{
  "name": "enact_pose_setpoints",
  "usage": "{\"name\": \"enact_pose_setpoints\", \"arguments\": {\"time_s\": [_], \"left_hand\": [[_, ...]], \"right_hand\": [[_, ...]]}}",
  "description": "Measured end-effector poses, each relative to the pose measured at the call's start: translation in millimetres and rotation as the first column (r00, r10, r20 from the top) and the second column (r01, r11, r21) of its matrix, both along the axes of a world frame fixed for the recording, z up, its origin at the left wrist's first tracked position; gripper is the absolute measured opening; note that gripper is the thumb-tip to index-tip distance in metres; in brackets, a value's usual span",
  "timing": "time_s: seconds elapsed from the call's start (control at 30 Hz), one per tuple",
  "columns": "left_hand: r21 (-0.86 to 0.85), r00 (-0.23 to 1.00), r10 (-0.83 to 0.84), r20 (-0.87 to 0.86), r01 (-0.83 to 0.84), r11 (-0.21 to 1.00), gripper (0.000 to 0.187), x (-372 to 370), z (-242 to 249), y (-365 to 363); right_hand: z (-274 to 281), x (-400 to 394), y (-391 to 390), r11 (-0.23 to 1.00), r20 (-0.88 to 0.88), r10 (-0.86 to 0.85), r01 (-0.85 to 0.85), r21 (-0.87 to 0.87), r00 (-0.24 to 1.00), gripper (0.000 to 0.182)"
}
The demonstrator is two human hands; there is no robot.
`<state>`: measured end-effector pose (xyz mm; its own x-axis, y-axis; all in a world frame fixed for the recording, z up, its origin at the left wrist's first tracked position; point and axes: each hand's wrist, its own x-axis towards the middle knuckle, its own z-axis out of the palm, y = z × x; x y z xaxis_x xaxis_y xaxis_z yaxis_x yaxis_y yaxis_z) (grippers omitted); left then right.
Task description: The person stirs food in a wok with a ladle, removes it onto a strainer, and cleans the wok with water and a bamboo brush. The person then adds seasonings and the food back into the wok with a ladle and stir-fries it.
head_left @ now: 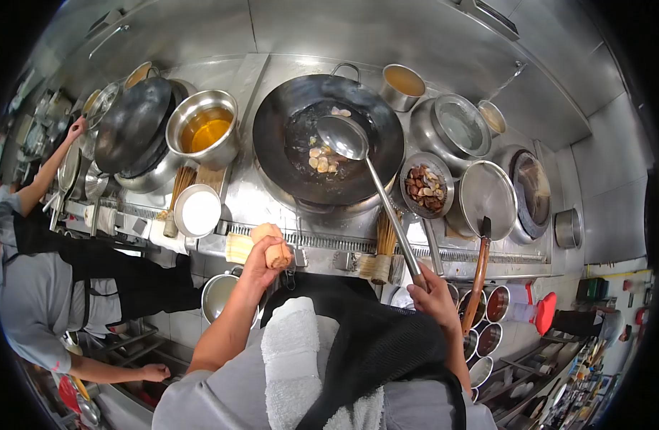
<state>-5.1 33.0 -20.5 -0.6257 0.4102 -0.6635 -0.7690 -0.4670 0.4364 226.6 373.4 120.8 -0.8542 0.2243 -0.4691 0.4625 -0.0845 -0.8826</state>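
A folded orange cloth (271,246) is gripped in my left hand (259,264), at the stove's front edge. My right hand (435,295) is closed round the handle end of a long metal ladle (344,137). The ladle's bowl is inside a large black wok (279,129), over its middle. Pale, slice-like pieces (323,159) lie in the wok beside and below the bowl, in a little liquid. To the right of the wok, a perforated strainer (447,195) holds brown and pale pieces.
Left of the wok stand a metal pot (232,136) of orange liquid and a bowl (199,211) of white contents. Brushes lie along the front ledge. A wire sieve (489,197), pots and a wooden-handled tool (477,279) are at right. A co-worker (50,287) stands at left.
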Motion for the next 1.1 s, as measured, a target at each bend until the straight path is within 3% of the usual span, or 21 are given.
{"name": "enact_pose_setpoints", "arguments": {"time_s": [0.1, 0.3, 0.4, 0.53, 0.7, 0.73, 0.83, 0.87, 0.97, 1.03, 1.1], "left_hand": [[0.087, 0.992, -0.118, 0.054, 0.113, 0.99, 0.042, -3.1, -3.7, 0.3], [0.14, 0.974, -0.199, 0.11, 0.183, 0.973, 0.042, -20.0, -1.9, 14.7], [0.25, 0.962, -0.239, 0.132, 0.2, 0.947, 0.039, -37.2, 9.2, 35.3], [0.258, 0.957, -0.264, 0.123, 0.226, 0.939, 0.034, -67.3, 7.0, 70.0], [0.109, 0.947, -0.274, 0.167, 0.258, 0.96, 0.038, -81.6, 32.7, 90.1], [0.204, 0.931, -0.3, 0.208, 0.258, 0.944, 0.036, -86.5, 25.6, 84.7], [0.245, 0.916, -0.341, 0.213, 0.288, 0.926, 0.036, -88.2, 20.4, 75.5], [0.174, 0.937, -0.292, 0.193, 0.26, 0.95, 0.04, -84.2, 21.2, 78.2], [0.234, 0.93, -0.284, 0.234, 0.23, 0.945, 0.039, -100.0, -21.7, 99.7], [0.245, 0.943, -0.278, 0.182, 0.23, 0.942, 0.032, -96.3, -44.9, 116.3], [0.168, 0.978, -0.191, -0.088, 0.204, 0.964, 0.022, -82.4, -62.1, 133.5]], "right_hand": [[-0.9, 11.7, -12.9, 0.997, -0.045, -0.049, 0.052, 0.053, 0.998, 0.064], [-0.9, 30.3, -46.9, 0.98, -0.069, -0.161, 0.167, 0.103, 0.985, 0.062], [-6.4, 38.2, -64.7, 0.965, -0.047, -0.246, 0.249, 0.083, 0.968, 0.063], [-6.9, 42.6, -83.6, 0.949, 0.009, -0.294, 0.291, 0.125, 0.956, 0.063], [0.8, 43.8, -94.2, 0.945, 0.013, -0.303, 0.298, 0.135, 0.953, 0.063], [4.4, 43.6, -94.4, 0.943, 0.007, -0.308, 0.304, 0.139, 0.951, 0.063], [8.6, 43.9, -90.0, 0.94, -0.021, -0.324, 0.324, 0.105, 0.946, 0.062], [5.9, 44.9, -85.9, 0.938, -0.035, -0.329, 0.331, 0.104, 0.944, 0.062], [6.8, 44.3, -76.8, 0.937, -0.064, -0.328, 0.334, 0.105, 0.942, 0.061], [4.0, 43.9, -65.2, 0.94, -0.109, -0.304, 0.316, 0.126, 0.946, 0.061], [2.2, 43.4, -50.9, 0.952, -0.139, -0.282, 0.295, 0.086, 0.949, 0.061]]}}
